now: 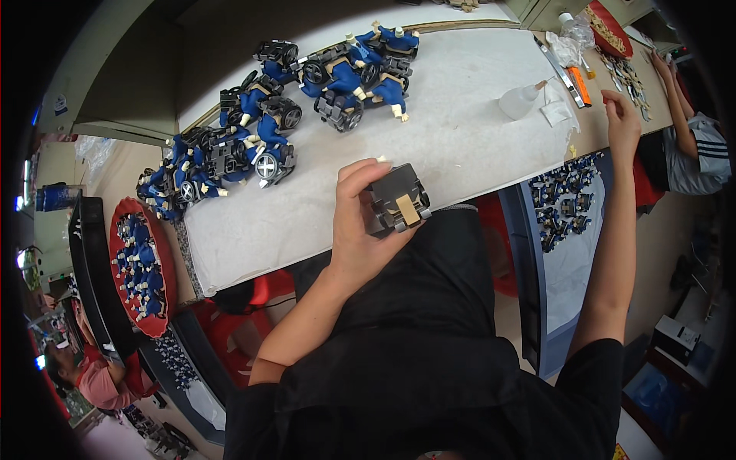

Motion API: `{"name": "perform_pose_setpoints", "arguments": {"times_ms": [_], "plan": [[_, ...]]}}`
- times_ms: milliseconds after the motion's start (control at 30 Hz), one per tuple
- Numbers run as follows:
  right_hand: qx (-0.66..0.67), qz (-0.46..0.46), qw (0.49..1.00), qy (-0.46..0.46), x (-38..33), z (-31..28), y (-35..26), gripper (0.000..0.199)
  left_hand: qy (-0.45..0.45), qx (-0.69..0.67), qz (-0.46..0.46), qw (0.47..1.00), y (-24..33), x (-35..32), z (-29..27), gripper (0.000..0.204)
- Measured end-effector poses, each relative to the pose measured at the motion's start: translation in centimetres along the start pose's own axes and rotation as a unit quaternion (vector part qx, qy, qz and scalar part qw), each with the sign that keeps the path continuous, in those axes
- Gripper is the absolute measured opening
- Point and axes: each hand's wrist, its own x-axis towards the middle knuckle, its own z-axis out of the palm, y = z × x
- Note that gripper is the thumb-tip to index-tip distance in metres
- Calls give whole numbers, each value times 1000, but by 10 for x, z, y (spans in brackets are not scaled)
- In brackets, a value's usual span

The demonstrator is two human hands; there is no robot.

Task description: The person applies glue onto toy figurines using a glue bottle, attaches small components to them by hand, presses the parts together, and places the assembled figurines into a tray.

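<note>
My left hand (360,222) is closed around a dark grey plastic toy chassis (397,192), boxy, with a tan block on its side. It holds this above the front edge of the white-covered table (452,130). Stretched far to the right, my right hand (624,123) has its fingers bent and partly apart, with nothing visible in them. It hovers near an orange-handled cutter (579,87) and a scatter of small tan and grey parts (627,83). On the table's left half, several blue toy figures (345,79) lie among dark wheeled pieces (287,115).
A red basket (167,264) of blue figures stands at left. A white squeeze bottle (519,101) is at the table's right. Below it, a blue-grey tray (563,295) holds small figures. Another red basket (613,29) sits far right. Co-workers (694,153) sit on both sides.
</note>
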Motion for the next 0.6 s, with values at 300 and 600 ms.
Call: {"name": "perform_pose_setpoints", "arguments": {"times_ms": [300, 600], "plan": [[507, 107, 854, -39, -139, -38, -160, 18, 31, -23, -105, 994, 7, 5, 3, 69], [567, -27, 817, -103, -176, -32, -232, 22, 46, 82, -58, 994, 4, 1, 9, 70]]}}
